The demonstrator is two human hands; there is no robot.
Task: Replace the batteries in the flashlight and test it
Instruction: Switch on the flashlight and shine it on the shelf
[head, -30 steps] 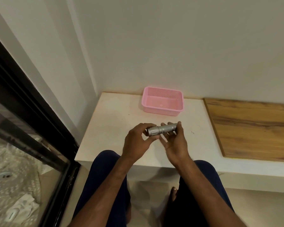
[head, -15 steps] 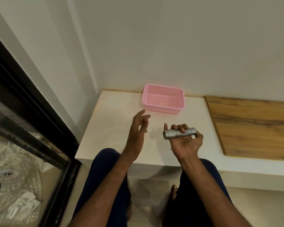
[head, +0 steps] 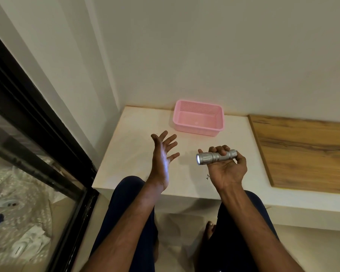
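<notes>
From my remote seat on the head camera I see the right hand point(head: 227, 169) turned palm up, its fingers curled over the barrel of the silver flashlight point(head: 216, 157) and the thumb at the tail end; the flashlight lies across that palm, roughly level, held above the white table point(head: 130, 146) and not touching it; its lens end points to the person's left and shows a bright whitish face; the left hand point(head: 162, 154) is held up with fingers straight and spread, gripping nothing, its palm turned toward the lens; there is a clear gap between that hand and the flashlight, and I cannot tell whether the paler patch on the palm is light from it; a pink basket point(head: 196, 130) with perforated walls stands at the back of the table, near the wall and beyond both hands; a small pale spot shows on its floor, and I cannot make out what it is; a wooden board point(head: 302, 150) lies along the right of the table, well apart from the hands; a black window frame point(head: 37, 122) runs down the left; below the table edge are the person's legs point(head: 130, 203) in dark blue trousers and a bare foot point(head: 208, 230) on the floor
</notes>
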